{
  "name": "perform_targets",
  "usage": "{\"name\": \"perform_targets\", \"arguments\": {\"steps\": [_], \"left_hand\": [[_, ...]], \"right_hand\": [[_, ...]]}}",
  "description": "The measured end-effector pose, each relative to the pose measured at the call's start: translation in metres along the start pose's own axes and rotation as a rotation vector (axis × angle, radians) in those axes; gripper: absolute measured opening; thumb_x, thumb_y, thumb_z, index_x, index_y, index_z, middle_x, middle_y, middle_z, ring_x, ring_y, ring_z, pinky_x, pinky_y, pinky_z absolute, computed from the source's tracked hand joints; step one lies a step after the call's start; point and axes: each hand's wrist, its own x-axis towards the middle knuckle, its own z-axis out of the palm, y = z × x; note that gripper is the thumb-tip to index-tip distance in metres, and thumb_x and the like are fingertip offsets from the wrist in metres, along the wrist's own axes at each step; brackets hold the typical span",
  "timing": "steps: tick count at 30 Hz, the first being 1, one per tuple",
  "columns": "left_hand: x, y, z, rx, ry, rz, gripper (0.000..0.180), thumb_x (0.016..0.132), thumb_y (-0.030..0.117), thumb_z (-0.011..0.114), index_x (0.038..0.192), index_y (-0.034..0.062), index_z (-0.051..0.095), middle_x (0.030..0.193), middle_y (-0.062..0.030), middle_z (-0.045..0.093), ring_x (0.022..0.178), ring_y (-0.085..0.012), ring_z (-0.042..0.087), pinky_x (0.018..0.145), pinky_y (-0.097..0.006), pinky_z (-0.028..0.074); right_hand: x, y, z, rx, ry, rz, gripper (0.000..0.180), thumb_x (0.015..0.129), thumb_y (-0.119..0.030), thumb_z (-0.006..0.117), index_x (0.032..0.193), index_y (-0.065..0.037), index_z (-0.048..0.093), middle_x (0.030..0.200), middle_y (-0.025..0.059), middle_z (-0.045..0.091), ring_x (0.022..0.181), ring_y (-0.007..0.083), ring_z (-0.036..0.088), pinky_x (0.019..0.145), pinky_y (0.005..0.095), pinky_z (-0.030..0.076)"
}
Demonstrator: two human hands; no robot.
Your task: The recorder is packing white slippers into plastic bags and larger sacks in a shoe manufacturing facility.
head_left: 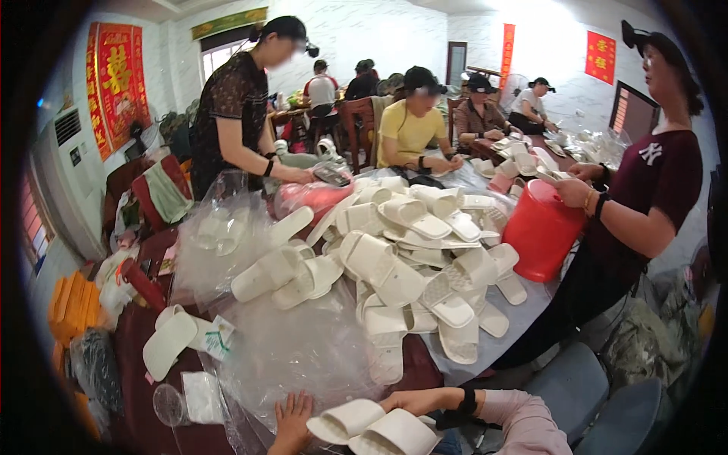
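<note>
A pair of white slide slippers (396, 437) is gripped in my right hand (419, 400) at the near edge of the table. Beside it, my left hand (293, 425) lies with fingers spread on a clear plastic bag (292, 353), holding nothing. The bag spreads flat and crinkled beyond that hand. Farther on, a large heap of white slippers (383, 267) covers the middle of the table, soles and straps jumbled together. To the left, another slipper pair (171, 345) lies beside a printed card (220, 339). Near it rests a folded white packet (203, 397).
At the right a standing person holds a red bucket (542, 231) tilted against the heap. Across the table, one person stands and others sit working. Grey chairs (570, 383) stand at my near right. Orange boxes (74, 307) are stacked at the left.
</note>
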Motion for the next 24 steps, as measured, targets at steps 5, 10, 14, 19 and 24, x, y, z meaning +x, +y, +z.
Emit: {"name": "perform_targets", "arguments": {"steps": [5,10,14,19,24], "left_hand": [[0.033,0.007,-0.023,-0.274,-0.005,-0.005,0.063,0.078,0.025,0.057,0.132,0.0021,0.035,0.129,-0.0251,0.040,0.118,-0.0397,0.039,0.098,-0.047,0.031],[0.025,0.011,-0.067,-0.598,0.140,0.046,0.056,0.075,0.015,0.058,0.125,-0.0044,0.041,0.120,-0.0278,0.046,0.111,-0.0416,0.043,0.096,-0.042,0.034],[0.016,0.027,-0.083,-0.502,0.243,0.070,0.040,0.079,0.014,0.053,0.114,-0.0051,0.049,0.115,-0.0294,0.048,0.110,-0.0426,0.043,0.097,-0.044,0.032],[0.010,0.025,-0.068,-0.388,0.265,0.045,0.040,0.080,0.011,0.047,0.118,-0.0018,0.047,0.124,-0.0274,0.043,0.114,-0.0454,0.039,0.099,-0.049,0.028],[0.012,0.031,-0.055,-0.167,0.325,0.007,0.044,0.082,0.012,0.044,0.125,0.0009,0.043,0.132,-0.0212,0.038,0.124,-0.0429,0.030,0.101,-0.053,0.021]], "right_hand": [[0.013,0.031,0.012,-0.082,-0.011,-0.038,0.021,0.085,-0.009,0.054,0.103,0.001,0.058,0.085,-0.0036,0.056,0.076,0.0079,0.050,0.065,0.0250,0.043],[0.016,0.018,0.012,-0.343,0.199,-0.005,0.026,0.083,-0.013,0.056,0.104,0.001,0.056,0.094,0.0078,0.062,0.079,0.0146,0.058,0.070,0.0295,0.045],[0.031,0.024,0.034,-1.095,0.552,-0.030,0.022,0.071,-0.015,0.055,0.089,-0.002,0.054,0.082,0.0145,0.056,0.065,0.0343,0.057,0.055,0.0420,0.047],[0.061,0.019,0.043,-1.225,0.738,-0.016,0.013,0.067,-0.012,0.055,0.075,-0.002,0.050,0.081,0.0118,0.055,0.057,0.0317,0.057,0.048,0.0420,0.046],[0.080,0.012,0.045,-1.147,0.941,-0.027,0.016,0.069,-0.015,0.055,0.078,-0.001,0.052,0.077,0.0135,0.056,0.061,0.0312,0.059,0.051,0.0423,0.048]]}}
